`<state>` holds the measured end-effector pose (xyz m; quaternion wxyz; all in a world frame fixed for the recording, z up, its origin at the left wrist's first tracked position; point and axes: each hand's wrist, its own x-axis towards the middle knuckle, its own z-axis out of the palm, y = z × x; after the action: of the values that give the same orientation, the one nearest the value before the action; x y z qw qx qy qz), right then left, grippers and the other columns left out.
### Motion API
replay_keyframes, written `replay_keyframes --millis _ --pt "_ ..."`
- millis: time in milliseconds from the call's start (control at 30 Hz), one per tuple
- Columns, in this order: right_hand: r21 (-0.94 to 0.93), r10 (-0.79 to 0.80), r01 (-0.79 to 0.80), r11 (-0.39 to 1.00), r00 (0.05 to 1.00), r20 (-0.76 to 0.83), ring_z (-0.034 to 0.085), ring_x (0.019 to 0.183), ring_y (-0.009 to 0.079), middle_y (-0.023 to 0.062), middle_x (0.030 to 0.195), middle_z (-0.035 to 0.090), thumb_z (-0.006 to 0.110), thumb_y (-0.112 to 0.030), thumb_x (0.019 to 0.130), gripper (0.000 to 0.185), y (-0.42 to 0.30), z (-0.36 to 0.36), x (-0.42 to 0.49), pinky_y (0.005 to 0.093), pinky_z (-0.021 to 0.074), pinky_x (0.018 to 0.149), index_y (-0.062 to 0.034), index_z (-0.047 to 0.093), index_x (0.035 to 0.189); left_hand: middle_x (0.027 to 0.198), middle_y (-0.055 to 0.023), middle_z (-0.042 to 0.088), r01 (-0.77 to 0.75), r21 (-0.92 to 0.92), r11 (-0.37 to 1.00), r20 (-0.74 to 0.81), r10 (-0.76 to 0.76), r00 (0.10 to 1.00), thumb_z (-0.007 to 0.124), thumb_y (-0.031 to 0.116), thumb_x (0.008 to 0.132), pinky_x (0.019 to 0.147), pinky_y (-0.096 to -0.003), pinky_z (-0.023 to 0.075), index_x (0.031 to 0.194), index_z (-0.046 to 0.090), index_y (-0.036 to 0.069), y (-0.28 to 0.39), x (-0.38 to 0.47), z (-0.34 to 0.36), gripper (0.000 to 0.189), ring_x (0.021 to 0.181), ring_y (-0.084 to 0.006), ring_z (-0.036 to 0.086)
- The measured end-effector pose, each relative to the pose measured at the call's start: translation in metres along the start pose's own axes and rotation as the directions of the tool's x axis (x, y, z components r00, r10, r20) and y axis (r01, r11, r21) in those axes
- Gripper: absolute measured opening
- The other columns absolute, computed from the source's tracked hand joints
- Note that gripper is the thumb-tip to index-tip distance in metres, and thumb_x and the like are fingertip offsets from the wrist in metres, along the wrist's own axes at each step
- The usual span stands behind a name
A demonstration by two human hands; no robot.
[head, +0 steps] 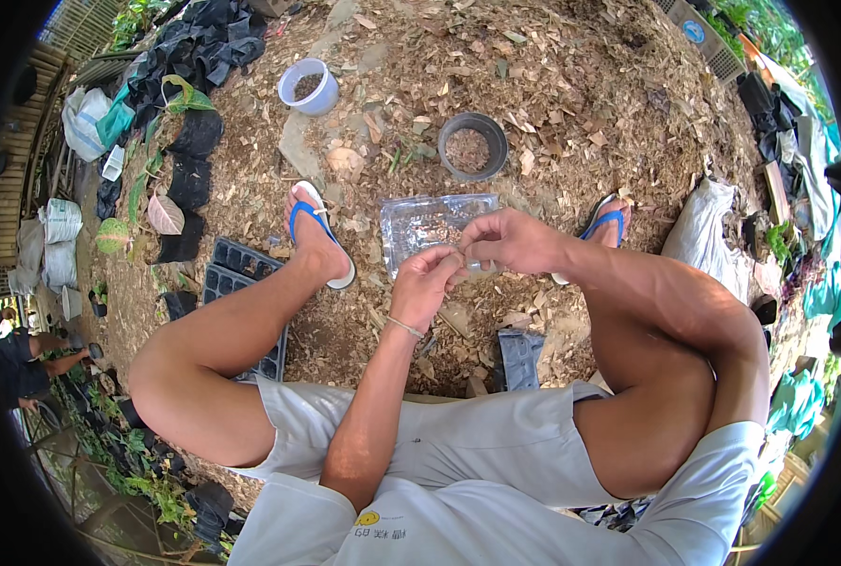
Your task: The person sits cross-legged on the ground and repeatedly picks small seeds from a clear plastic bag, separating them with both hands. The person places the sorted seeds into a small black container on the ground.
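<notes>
My left hand [427,281] and my right hand [506,242] meet between my knees, fingertips pinched together. Whatever lies between the fingertips is too small or hidden to tell. Just beyond them a clear plastic tray [400,225] rests on the ground, with small brownish bits in it, partly covered by my right hand. Past the tray stands a round black plastic pot [499,150] holding light brown loose material. Farther off to the left is a translucent plastic tub [319,99] with dark material inside.
Black seedling trays [226,279] lie beside and under my left leg. A black plastic piece [521,359] lies near my seat. Dry leaves and chips cover the ground. A white sack [703,223] stands at the right, potted plants and black bags at the left. Another person [27,361] is at the far left.
</notes>
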<state>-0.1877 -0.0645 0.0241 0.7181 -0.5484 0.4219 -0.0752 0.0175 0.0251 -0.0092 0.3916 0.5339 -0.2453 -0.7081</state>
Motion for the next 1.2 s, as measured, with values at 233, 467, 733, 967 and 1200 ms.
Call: replay_keyframes --millis 233,467,733,967,1200 --pt "-0.379 -0.011 -0.088 0.921 0.968 -0.251 0.073 0.081 0.0187 0.0116 0.092 0.079 0.076 -0.024 0.096 0.021 -0.012 -0.010 -0.001 0.0375 0.0576 0.076 -0.0062 0.080 0.108 0.089 -0.0061 0.076 -0.018 0.191 0.981 -0.182 0.054 0.982 0.072 0.019 0.104 0.065 -0.0234 0.0476 0.112 0.075 0.000 0.004 0.009 0.003 0.020 0.071 -0.0068 0.060" --pt "-0.449 -0.073 -0.050 0.892 0.965 -0.252 0.075 0.087 0.0228 0.0110 0.101 0.080 0.077 -0.024 0.095 0.024 -0.020 -0.010 -0.005 0.0386 0.0595 0.082 -0.0059 0.080 0.110 0.089 -0.0059 0.075 0.034 -0.101 0.994 -0.147 -0.048 0.988 0.070 0.020 0.107 0.066 -0.0229 0.0498 0.112 0.071 0.003 0.005 0.011 -0.002 0.018 0.071 -0.0079 0.060" --pt "-0.476 -0.263 0.195 0.857 0.961 -0.079 0.074 0.088 0.0215 0.0120 0.098 0.078 0.078 -0.021 0.096 0.024 -0.028 0.003 -0.006 0.0352 0.0601 0.080 -0.0052 0.079 0.114 0.093 -0.0051 0.072 0.158 -0.434 0.887 -0.005 -0.178 0.984 0.065 0.020 0.111 0.073 -0.0257 0.0557 0.113 0.069 0.005 0.007 0.007 -0.002 0.015 0.079 -0.0091 0.063" --pt "-0.265 -0.140 0.101 0.959 0.981 -0.133 0.073 0.087 0.0155 0.0084 0.099 0.081 0.074 -0.021 0.100 0.022 -0.020 0.001 -0.001 0.0350 0.0582 0.080 -0.0028 0.078 0.112 0.098 -0.0055 0.074 0.052 -0.373 0.927 -0.014 -0.062 0.998 0.066 0.020 0.111 0.078 -0.0249 0.0558 0.118 0.070 0.003 0.009 0.003 0.010 0.018 0.082 -0.0099 0.065" --pt "-0.383 -0.146 0.084 0.920 0.980 -0.137 0.072 0.082 0.0168 0.0097 0.096 0.080 0.073 -0.018 0.100 0.021 -0.024 -0.001 -0.003 0.0352 0.0577 0.078 -0.0034 0.077 0.113 0.099 -0.0056 0.073 0.017 -0.265 0.964 0.016 -0.013 1.000 0.065 0.016 0.110 0.079 -0.0246 0.0561 0.121 0.069 0.002 0.006 0.004 0.005 0.019 0.084 -0.0088 0.065"
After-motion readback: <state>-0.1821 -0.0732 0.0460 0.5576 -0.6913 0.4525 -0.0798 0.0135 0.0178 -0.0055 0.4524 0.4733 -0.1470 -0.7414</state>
